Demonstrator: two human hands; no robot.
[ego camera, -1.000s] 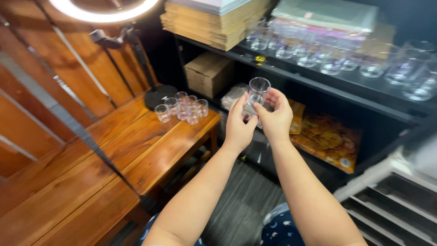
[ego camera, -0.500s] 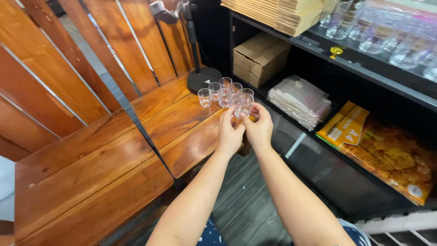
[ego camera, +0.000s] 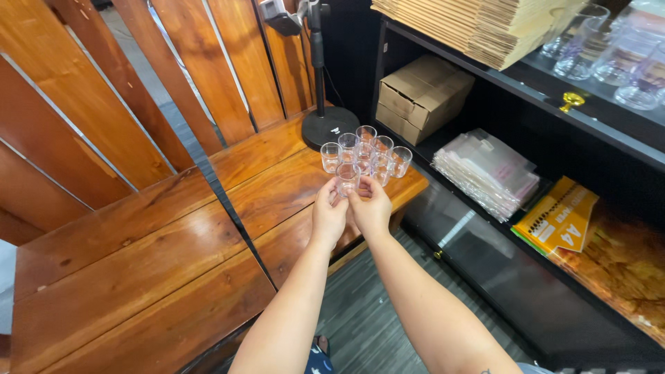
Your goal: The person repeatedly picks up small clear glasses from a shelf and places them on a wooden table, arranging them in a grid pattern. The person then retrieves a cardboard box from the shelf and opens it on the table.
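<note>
head view, hold: i saw the left hand (ego camera: 328, 216) and the right hand (ego camera: 372, 208) both closed around one small clear glass (ego camera: 347, 177), fingertips pinching its sides from either flank; two hands probably kept it level
head view, place: the glass sat at the near edge of the cluster of glasses (ego camera: 367, 151), on or just above the wooden bench (ego camera: 277, 187); i could not tell which
head view, axis: its long axis stood upright, mouth up
head view, surroundings: a round black stand base (ego camera: 330, 125) just behind the cluster; cardboard box (ego camera: 422, 97) on the dark shelf beyond
</note>
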